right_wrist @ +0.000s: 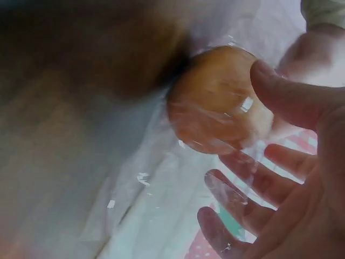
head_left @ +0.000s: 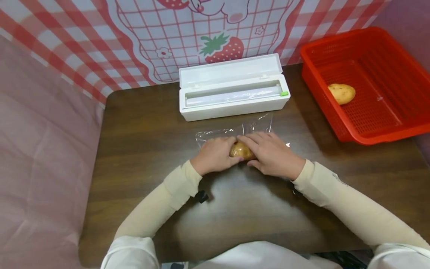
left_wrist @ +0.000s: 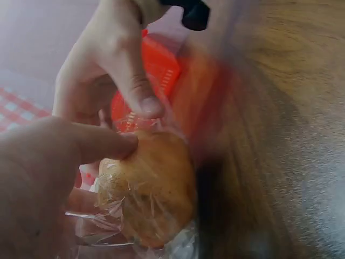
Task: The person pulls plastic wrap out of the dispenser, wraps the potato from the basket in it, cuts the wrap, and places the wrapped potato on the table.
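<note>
In the head view a potato (head_left: 240, 150) sits between both hands above the table. Clear plastic film (head_left: 215, 133) wraps it and spreads out beyond the fingers. My left hand (head_left: 216, 154) holds the potato from the left; the left wrist view shows its thumb pressed on the potato (left_wrist: 153, 189). From the right, my right hand (head_left: 268, 154) bends over it with fingers across the far side and the thumb on the near side. Seen by the right wrist camera, the right thumb lies by the wrapped potato (right_wrist: 218, 102), with the fingers spread behind film.
A white cling film box (head_left: 235, 106) with raised lid stands behind the hands, a roll inside and a green piece at its right end. At the right, a red plastic basket (head_left: 349, 129) holds another potato (head_left: 342, 93). The brown table (head_left: 141, 149) meets a checked cloth behind.
</note>
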### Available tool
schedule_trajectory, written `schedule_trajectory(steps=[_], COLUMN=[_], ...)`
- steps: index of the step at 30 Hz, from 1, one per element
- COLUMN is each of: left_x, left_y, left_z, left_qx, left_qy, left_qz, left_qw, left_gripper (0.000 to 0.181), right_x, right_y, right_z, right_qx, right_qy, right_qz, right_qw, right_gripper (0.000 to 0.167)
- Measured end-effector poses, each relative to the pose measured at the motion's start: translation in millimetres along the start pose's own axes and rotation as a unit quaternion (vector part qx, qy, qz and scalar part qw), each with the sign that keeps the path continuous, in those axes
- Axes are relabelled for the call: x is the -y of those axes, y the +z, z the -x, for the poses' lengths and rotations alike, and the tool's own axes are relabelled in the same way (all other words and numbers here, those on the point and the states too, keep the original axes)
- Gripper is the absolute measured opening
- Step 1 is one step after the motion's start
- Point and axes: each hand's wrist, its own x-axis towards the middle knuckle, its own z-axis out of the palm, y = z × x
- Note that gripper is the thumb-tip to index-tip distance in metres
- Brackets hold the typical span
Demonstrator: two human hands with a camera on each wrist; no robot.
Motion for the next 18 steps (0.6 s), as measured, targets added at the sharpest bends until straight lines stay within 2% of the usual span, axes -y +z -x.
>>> schedule_trajectory(steps=[5,8,11,13,15,16,18], left_x=[2.8,4.8,4.6,2.0,-2.8,-5.8,-11.7], left_y=[-1.7,-0.6,-0.3,0.4,1.4,2.2,5.4], left_z=[0.1,0.6,2.8,5.8,10.8,14.0,20.3], left_qx=[0.053,0.07,0.066,0.045,-0.002,-0.028,-0.085], left_qy=[-0.016,-0.013,-0.012,-0.012,0.006,0.017,0.044], left_qz=[0.054,0.053,0.018,-0.043,-0.123,-0.161,-0.226], left_qw=[0.997,0.9961,0.9976,0.998,0.9924,0.9864,0.9695], left_gripper=[0.051,0.049,0.055,0.059,0.058,0.057,0.054], right_x=[-1,-1,-2,-3,-5,-5,-6], right_y=[11,16,17,16,15,14,13], right_z=[2.9,3.6,2.4,0.0,-2.7,-4.5,-7.3], right_qx=[0.007,0.007,0.009,0.016,0.023,0.027,0.036], right_qy=[0.0,-0.003,-0.006,-0.003,-0.001,0.002,0.009], right_qz=[-0.015,-0.028,-0.04,-0.044,-0.046,-0.047,-0.051], right_qw=[0.9999,0.9996,0.9992,0.9989,0.9987,0.9985,0.998], right_gripper=[0.08,0.072,0.067,0.066,0.066,0.065,0.064])
